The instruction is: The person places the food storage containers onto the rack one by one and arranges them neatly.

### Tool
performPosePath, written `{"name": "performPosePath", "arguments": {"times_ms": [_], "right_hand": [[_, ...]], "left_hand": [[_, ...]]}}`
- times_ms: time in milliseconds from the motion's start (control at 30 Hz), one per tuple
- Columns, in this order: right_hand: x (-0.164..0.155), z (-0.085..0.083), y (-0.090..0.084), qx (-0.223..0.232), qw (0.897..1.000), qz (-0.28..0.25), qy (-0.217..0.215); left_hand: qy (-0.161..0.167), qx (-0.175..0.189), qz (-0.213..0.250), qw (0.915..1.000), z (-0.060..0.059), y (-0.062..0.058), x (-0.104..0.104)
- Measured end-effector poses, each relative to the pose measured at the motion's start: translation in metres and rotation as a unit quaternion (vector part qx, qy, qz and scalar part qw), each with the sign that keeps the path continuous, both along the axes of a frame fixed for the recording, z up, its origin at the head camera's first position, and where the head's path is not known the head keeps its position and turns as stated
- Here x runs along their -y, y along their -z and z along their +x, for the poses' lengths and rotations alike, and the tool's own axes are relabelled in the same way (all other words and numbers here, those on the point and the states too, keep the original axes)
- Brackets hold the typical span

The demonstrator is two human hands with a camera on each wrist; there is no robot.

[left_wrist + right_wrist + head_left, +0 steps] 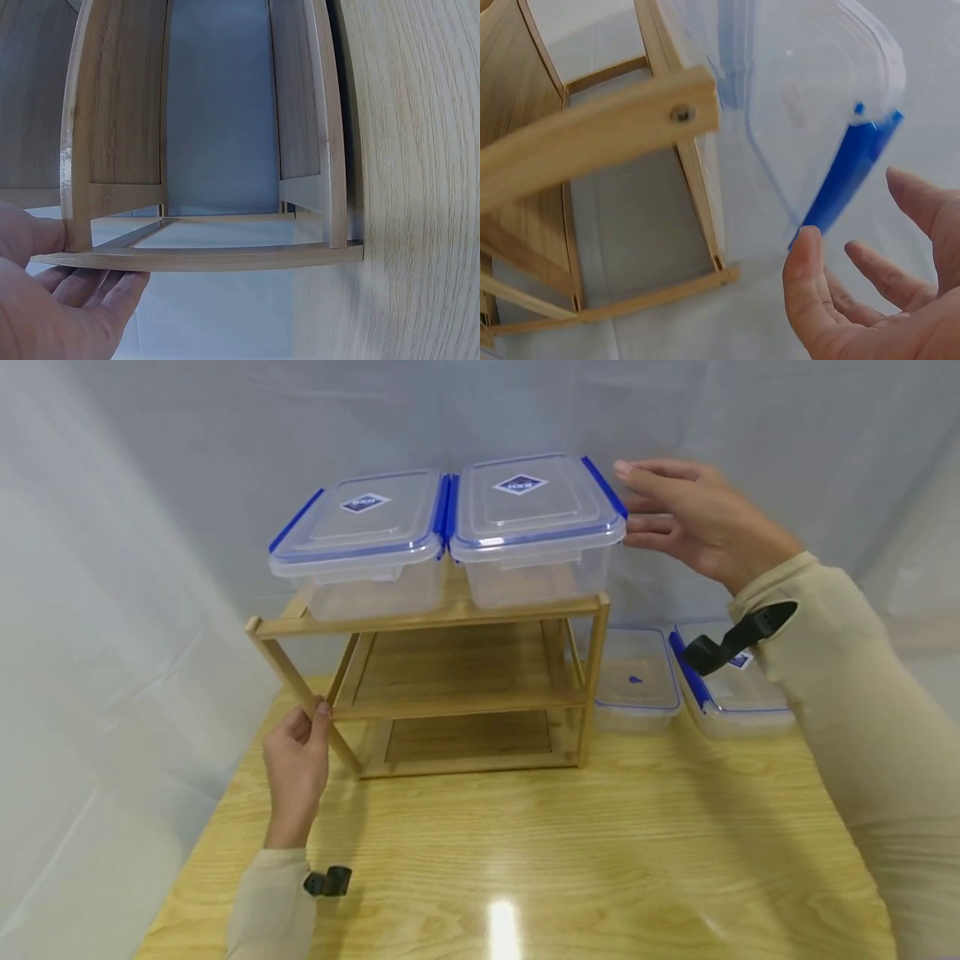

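Looks like staged recording booth, not lived-in room. White sheeting (112,610) hangs on every side of me, creased, closing off whatever lies behind. In front of me one light wooden desk (525,860), glossy, lamp glare near its front edge. Only props on it: bamboo rack (450,693) toward back edge, clear lidded boxes (525,518) on top, two more boxes (637,681) at back right corner. Camera straps (735,639) on my wrists.

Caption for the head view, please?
Left hand grips the wooden rack's front leg; open right hand beside the right lidded container on top.
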State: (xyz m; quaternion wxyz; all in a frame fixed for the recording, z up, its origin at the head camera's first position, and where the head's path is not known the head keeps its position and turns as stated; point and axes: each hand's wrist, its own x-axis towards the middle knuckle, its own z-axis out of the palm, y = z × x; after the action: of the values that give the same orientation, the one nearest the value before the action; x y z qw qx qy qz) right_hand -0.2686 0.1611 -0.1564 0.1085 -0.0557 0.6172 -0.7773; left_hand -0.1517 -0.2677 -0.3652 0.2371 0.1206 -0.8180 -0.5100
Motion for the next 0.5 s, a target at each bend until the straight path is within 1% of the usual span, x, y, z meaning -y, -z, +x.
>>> {"name": "performPosePath", "arguments": {"times_ms": [100,233,433,500], "right_hand": [[-0.011,0.001,0.004,0.003,1.0,0.009,0.001],[-0.027,0.001,0.012,0.008,1.0,0.006,0.001],[-0.05,0.002,0.028,0.011,1.0,-0.007,-0.002],[-0.058,0.002,0.033,0.008,1.0,-0.002,-0.001]], "left_hand": [[-0.003,-0.002,-0.006,1.0,-0.001,0.0,0.0],[-0.006,0.0,-0.007,1.0,-0.002,0.001,0.001],[-0.006,0.0,-0.002,1.0,-0.002,0.001,0.002],[-0.006,-0.001,-0.001,1.0,-0.003,0.002,0.003]]}}
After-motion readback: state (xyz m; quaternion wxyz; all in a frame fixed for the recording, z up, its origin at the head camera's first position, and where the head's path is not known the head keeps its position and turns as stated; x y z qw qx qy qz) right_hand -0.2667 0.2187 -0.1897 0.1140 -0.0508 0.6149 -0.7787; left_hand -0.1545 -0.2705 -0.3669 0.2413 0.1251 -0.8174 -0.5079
